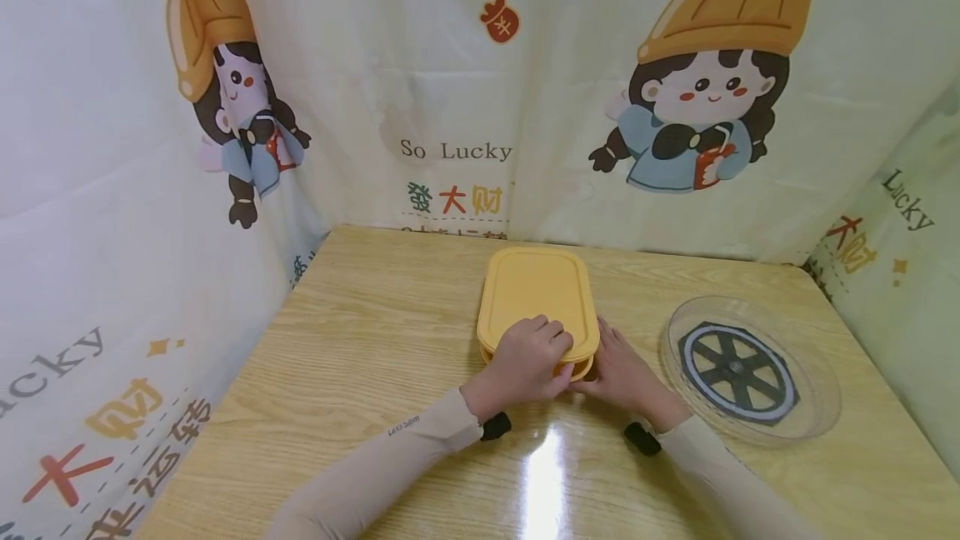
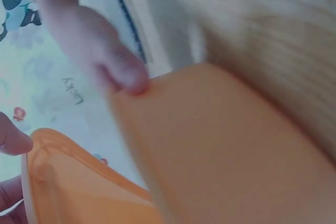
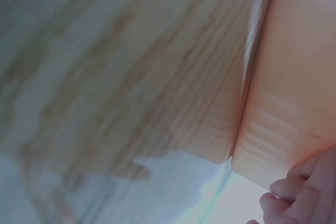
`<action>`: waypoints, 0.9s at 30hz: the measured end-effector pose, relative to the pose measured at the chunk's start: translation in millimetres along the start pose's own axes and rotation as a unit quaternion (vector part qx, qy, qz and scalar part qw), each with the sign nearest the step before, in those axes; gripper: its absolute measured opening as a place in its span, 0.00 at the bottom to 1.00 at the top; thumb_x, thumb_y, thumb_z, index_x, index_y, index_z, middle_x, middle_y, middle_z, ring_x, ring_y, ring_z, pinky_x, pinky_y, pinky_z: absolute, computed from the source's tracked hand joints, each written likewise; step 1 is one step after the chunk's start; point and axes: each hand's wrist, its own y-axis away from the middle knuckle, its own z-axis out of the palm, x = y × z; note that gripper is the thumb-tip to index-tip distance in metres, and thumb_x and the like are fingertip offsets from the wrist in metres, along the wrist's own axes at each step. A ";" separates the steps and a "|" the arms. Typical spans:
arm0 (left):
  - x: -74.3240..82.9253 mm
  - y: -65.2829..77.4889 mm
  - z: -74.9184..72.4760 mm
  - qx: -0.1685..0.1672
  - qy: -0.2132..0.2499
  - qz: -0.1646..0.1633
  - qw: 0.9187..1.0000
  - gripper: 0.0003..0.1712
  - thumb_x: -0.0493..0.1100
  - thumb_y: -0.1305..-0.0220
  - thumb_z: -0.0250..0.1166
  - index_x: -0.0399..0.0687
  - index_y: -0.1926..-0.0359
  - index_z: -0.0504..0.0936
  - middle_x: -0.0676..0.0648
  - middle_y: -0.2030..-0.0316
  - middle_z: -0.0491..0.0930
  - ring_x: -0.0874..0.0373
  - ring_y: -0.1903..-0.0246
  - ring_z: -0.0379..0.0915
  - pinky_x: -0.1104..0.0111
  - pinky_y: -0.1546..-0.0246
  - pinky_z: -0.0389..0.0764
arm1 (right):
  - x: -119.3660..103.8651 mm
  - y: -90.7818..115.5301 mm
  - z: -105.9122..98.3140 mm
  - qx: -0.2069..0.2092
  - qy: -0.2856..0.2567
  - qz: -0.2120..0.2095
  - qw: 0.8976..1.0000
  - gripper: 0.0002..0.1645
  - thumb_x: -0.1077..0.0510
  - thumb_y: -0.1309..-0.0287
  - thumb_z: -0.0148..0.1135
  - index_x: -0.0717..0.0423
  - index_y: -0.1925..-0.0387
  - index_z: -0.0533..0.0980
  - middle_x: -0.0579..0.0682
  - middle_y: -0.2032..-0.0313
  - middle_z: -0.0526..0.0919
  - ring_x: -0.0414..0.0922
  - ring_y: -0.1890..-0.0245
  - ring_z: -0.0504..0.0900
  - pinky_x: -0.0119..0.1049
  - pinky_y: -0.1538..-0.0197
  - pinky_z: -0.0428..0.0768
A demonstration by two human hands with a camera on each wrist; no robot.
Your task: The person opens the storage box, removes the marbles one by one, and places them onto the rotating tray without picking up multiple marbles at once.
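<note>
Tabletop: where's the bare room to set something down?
Widest: the tabletop left of the orange lidded container, out to the curtain. Narrower: between container and clear dish, beyond the right hand. Crowded: the container's near end, with the left hand there too, and the dish's spot.

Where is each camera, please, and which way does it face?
Head: on the head, facing forward and down at the lid; left hand, right hand, sleeves show.
Left wrist: worn there, facing container and lid; both hands show.
Right wrist: worn there, facing container and table; fingers show, side unclear.
Wrist views share the container.
</note>
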 end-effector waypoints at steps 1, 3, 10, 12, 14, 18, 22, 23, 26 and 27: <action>-0.8 -2.2 -2.8 -0.003 0.001 -0.004 1.000 0.10 0.52 0.50 0.62 0.54 0.70 0.82 0.55 0.70 0.81 0.63 0.73 0.74 0.75 0.73 0.75 | -0.4 0.0 0.0 0.000 -0.003 0.001 1.000 0.65 0.28 0.55 0.63 0.59 0.28 0.47 0.63 0.28 0.50 0.62 0.30 0.52 0.61 0.35 0.60; -2.7 -6.8 -9.0 -0.004 0.008 -0.013 1.000 0.09 0.52 0.50 0.62 0.54 0.71 0.82 0.55 0.71 0.81 0.63 0.73 0.74 0.75 0.74 0.75 | -1.4 0.1 -0.4 -0.001 -0.005 0.001 1.000 0.65 0.28 0.55 0.62 0.57 0.27 0.46 0.62 0.28 0.50 0.63 0.29 0.51 0.61 0.34 0.59; -14.9 -23.9 -31.0 -0.021 0.047 -0.049 0.997 0.08 0.51 0.50 0.64 0.54 0.72 0.81 0.57 0.73 0.79 0.64 0.76 0.71 0.75 0.82 0.72 | -3.4 -0.4 -2.6 -0.015 -0.004 0.015 1.000 0.67 0.28 0.54 0.61 0.58 0.27 0.42 0.60 0.27 0.48 0.61 0.28 0.49 0.60 0.33 0.58; -19.3 -28.9 -36.2 -0.033 0.055 -0.060 0.996 0.08 0.52 0.49 0.64 0.55 0.72 0.81 0.58 0.73 0.79 0.65 0.76 0.71 0.76 0.83 0.70 | -4.1 -0.4 -3.1 -0.021 0.000 0.023 1.000 0.67 0.28 0.54 0.61 0.63 0.27 0.43 0.63 0.28 0.48 0.62 0.28 0.50 0.60 0.33 0.57; -24.2 -33.2 -39.5 -0.045 0.063 -0.072 0.994 0.08 0.53 0.49 0.64 0.56 0.72 0.81 0.58 0.73 0.79 0.65 0.76 0.71 0.77 0.83 0.69 | -4.5 -0.4 -3.2 -0.026 -0.001 0.031 0.999 0.68 0.29 0.54 0.62 0.67 0.28 0.44 0.65 0.28 0.49 0.62 0.29 0.51 0.60 0.32 0.57; -35.5 -41.9 -46.4 -0.056 0.097 -0.094 0.989 0.08 0.53 0.48 0.65 0.56 0.72 0.83 0.59 0.74 0.79 0.66 0.77 0.71 0.77 0.82 0.67 | -4.9 -0.8 -2.4 -0.033 -0.001 0.037 0.999 0.68 0.30 0.54 0.62 0.70 0.29 0.44 0.67 0.29 0.48 0.62 0.29 0.51 0.59 0.32 0.57; -49.5 -52.8 -55.9 -0.063 0.143 -0.116 0.981 0.08 0.52 0.47 0.66 0.55 0.72 0.84 0.59 0.75 0.80 0.67 0.80 0.68 0.78 0.80 0.66 | -4.9 -1.2 -2.3 -0.033 -0.005 0.042 0.999 0.69 0.30 0.54 0.63 0.71 0.29 0.44 0.67 0.29 0.48 0.61 0.29 0.51 0.59 0.32 0.56; -53.6 -55.9 -58.5 -0.066 0.155 -0.125 0.978 0.07 0.51 0.47 0.66 0.55 0.72 0.84 0.59 0.75 0.80 0.67 0.80 0.68 0.78 0.80 0.66 | -4.9 -1.3 -2.6 -0.033 -0.007 0.044 0.998 0.69 0.30 0.55 0.63 0.71 0.29 0.44 0.67 0.29 0.48 0.61 0.29 0.51 0.59 0.31 0.56; -68.1 -64.9 -65.2 -0.080 0.201 -0.162 0.963 0.08 0.51 0.45 0.66 0.54 0.70 0.85 0.58 0.74 0.82 0.68 0.79 0.71 0.78 0.79 0.67 | -4.9 -1.6 -3.2 -0.033 -0.009 0.044 0.998 0.69 0.30 0.55 0.63 0.71 0.30 0.43 0.67 0.29 0.48 0.62 0.29 0.51 0.59 0.31 0.55; -73.6 -67.5 -67.0 -0.082 0.219 -0.176 0.956 0.08 0.51 0.45 0.65 0.54 0.69 0.85 0.58 0.73 0.83 0.67 0.79 0.71 0.78 0.79 0.68 | -4.6 -1.7 -3.1 -0.033 -0.009 0.043 0.998 0.69 0.30 0.55 0.63 0.71 0.30 0.43 0.67 0.29 0.48 0.62 0.29 0.51 0.59 0.31 0.55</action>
